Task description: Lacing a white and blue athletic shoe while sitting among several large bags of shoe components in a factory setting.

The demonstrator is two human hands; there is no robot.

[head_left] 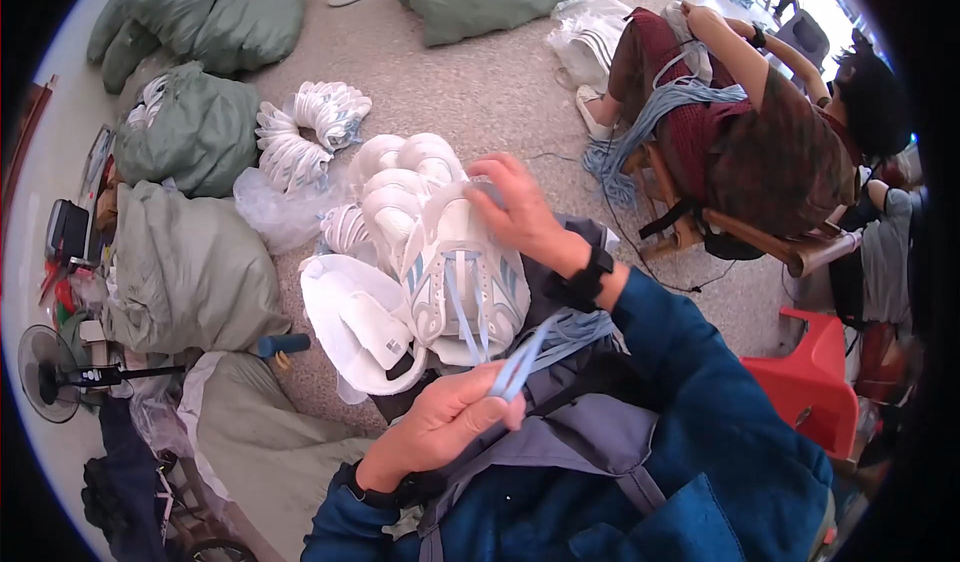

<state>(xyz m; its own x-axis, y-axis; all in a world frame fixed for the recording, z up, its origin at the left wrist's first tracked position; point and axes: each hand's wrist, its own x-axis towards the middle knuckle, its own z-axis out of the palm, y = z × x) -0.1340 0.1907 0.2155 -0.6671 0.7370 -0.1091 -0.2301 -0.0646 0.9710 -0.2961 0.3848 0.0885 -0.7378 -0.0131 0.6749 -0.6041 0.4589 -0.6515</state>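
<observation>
A white shoe upper (428, 312) with grey-blue side stripes rests over my lap, its tongue side toward me. Light blue shoelaces (458, 307) run through its lower eyelets. My left hand (450, 417) is closed, pinching the shoelaces below the upper. At the far end of the upper, the fingers of my right hand (520, 212) curl over its edge; part of their grip is hidden. A bundle of light blue laces (575, 337) lies on my lap by my right forearm. White padded shoe parts (355, 322) lie just left of the upper, and more white uppers (405, 167) are stacked beyond it.
Ringed white shoe pieces (310, 127) sit on the speckled floor. Large green sacks (190, 262) line the left, near a small fan (45, 372). A co-worker (770, 152) sits at the right with blue laces (650, 122); a red stool (810, 387) stands nearer me.
</observation>
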